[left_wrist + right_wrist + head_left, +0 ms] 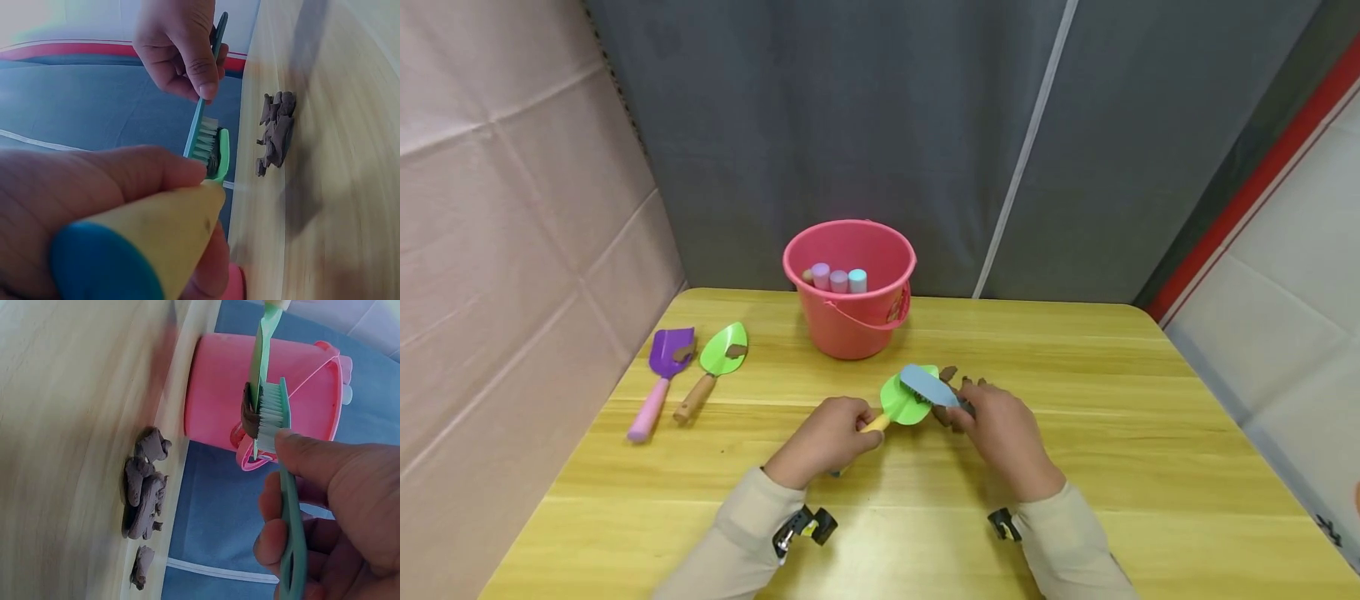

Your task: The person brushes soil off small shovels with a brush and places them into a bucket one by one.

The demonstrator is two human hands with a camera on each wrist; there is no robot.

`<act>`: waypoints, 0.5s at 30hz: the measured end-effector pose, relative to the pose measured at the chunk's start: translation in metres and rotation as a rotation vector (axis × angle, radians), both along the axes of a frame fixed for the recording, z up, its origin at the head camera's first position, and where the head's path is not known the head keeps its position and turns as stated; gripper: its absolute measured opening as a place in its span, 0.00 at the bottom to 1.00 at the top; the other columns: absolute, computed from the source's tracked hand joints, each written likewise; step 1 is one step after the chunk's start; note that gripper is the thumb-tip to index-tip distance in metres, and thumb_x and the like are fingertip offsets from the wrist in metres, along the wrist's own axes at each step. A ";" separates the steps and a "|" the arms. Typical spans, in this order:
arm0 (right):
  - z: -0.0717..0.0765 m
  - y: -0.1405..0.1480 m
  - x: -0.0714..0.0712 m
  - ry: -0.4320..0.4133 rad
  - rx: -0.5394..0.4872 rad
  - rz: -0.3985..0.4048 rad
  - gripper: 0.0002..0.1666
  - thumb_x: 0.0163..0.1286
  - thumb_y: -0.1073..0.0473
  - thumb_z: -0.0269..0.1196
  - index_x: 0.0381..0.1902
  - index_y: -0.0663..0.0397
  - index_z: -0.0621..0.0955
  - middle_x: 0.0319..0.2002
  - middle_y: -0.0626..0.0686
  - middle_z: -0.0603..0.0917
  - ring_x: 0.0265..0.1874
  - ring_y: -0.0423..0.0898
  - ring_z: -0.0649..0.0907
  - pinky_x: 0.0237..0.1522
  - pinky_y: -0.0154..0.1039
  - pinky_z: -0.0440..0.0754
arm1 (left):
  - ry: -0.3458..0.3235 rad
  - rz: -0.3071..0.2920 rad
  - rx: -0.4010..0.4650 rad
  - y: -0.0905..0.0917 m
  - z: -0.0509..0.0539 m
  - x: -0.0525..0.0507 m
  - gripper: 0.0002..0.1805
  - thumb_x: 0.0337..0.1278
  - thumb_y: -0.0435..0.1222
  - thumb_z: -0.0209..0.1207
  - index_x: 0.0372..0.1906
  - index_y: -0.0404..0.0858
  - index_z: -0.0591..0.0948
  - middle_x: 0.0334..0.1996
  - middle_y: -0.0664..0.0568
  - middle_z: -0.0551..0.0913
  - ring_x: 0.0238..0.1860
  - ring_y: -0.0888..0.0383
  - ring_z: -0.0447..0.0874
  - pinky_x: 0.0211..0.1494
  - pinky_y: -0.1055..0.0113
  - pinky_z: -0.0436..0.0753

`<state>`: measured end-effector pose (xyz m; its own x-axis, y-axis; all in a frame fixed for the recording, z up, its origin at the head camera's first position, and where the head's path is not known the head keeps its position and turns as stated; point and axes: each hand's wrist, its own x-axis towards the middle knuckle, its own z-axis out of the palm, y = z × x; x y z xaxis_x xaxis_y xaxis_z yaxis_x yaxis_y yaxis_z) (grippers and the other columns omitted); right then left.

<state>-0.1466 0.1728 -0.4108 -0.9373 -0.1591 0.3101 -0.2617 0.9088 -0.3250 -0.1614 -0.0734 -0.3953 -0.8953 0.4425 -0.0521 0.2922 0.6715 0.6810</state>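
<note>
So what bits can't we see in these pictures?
Head view: what's below the purple and pale-blue cylindrical handle ends, hidden by the front of the pink plastic bucket.
Head view: the middle of the yellow trowel handle, covered by the left hand.
Right wrist: the end of the blue-green plastic brush handle, cut off by the bottom edge.

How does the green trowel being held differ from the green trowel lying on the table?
The held trowel has a yellow handle with a blue end; the lying trowel has a brown handle. The left hand grips the held trowel, with a brush at its blade, while the lying trowel rests beside a purple shovel. Both have green blades with brown material on them.
</note>
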 end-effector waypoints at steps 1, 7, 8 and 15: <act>0.000 0.000 0.000 0.001 -0.001 0.000 0.12 0.60 0.56 0.73 0.28 0.50 0.79 0.22 0.46 0.74 0.19 0.43 0.70 0.21 0.38 0.68 | 0.002 -0.004 -0.001 0.000 0.000 0.000 0.10 0.57 0.34 0.64 0.25 0.39 0.77 0.18 0.56 0.69 0.18 0.63 0.66 0.21 0.71 0.67; -0.001 0.003 -0.003 0.010 -0.017 -0.003 0.14 0.60 0.57 0.74 0.26 0.50 0.77 0.21 0.46 0.73 0.19 0.44 0.70 0.20 0.38 0.68 | 0.025 -0.020 -0.007 -0.001 0.000 0.001 0.12 0.57 0.34 0.64 0.22 0.40 0.75 0.17 0.58 0.67 0.18 0.64 0.65 0.21 0.71 0.66; -0.001 0.003 -0.004 0.011 -0.019 -0.005 0.14 0.60 0.57 0.73 0.26 0.50 0.77 0.21 0.46 0.73 0.19 0.44 0.70 0.20 0.39 0.68 | 0.032 -0.022 -0.007 -0.001 0.001 0.001 0.12 0.56 0.34 0.64 0.22 0.40 0.75 0.17 0.58 0.66 0.18 0.64 0.65 0.22 0.71 0.66; 0.000 0.004 -0.007 0.004 -0.044 -0.015 0.12 0.61 0.58 0.73 0.28 0.51 0.78 0.22 0.46 0.74 0.20 0.44 0.70 0.20 0.39 0.67 | 0.039 -0.020 0.003 -0.002 0.001 0.002 0.12 0.56 0.33 0.64 0.21 0.40 0.75 0.17 0.58 0.67 0.18 0.64 0.65 0.22 0.71 0.65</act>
<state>-0.1535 0.1770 -0.4110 -0.9383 -0.1309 0.3201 -0.2494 0.8973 -0.3641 -0.1592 -0.0751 -0.3942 -0.8876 0.4603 -0.0164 0.3316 0.6633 0.6708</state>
